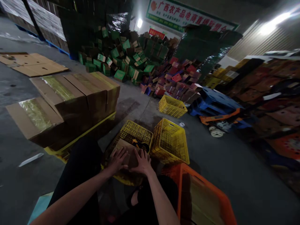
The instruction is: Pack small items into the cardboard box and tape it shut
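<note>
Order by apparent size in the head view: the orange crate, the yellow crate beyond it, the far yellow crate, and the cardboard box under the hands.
1. Orange crate, cut off below
2. Nearer yellow crate
3. Far yellow crate and cardboard box: too alike to rank, and the box is partly covered

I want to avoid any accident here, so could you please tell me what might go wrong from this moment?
The right hand might knock what looks like a tape dispenser, which lies close to its fingers. The cardboard box might slip, since both hands appear laid flat on it, not gripping around it. The taped boxes rise above their crate's rim beside a leg, so a bump could shift them.
</note>
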The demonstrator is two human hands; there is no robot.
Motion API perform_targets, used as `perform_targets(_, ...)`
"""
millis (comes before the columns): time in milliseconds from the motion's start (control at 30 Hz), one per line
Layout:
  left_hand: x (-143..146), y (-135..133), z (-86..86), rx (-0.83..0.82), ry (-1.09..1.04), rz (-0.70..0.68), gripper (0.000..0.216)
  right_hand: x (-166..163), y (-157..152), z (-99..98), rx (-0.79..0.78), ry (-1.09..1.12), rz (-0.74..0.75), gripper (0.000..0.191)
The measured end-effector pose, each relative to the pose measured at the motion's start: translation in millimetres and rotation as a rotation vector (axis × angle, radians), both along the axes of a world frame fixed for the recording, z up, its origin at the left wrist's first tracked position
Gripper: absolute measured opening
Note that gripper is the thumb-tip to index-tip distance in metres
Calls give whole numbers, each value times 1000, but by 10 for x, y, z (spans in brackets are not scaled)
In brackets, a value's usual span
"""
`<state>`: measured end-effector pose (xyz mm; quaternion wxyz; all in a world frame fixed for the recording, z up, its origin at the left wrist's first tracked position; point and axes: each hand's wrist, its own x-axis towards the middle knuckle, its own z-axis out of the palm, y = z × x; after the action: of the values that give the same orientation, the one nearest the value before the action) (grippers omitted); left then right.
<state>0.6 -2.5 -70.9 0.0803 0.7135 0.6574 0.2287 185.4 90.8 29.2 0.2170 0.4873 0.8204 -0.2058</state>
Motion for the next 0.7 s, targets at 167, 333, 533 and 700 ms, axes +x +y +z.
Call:
perform_targets(167, 28, -28, 23, 8, -15, -5, 76, -3, -41, -6, 8, 6, -14, 133)
perform_targets(333, -71, -80, 130, 81, -107, 154, 75, 15, -40, -64, 26, -15, -13, 128)
perform_targets(533, -300, -60, -14, 83, -351, 311, 85, 71, -18, -103, 19, 43, -29, 119)
perform_targets(700, -291, -14, -206, 31, -472, 325, 87, 97, -34, -143, 80, 97, -64, 105)
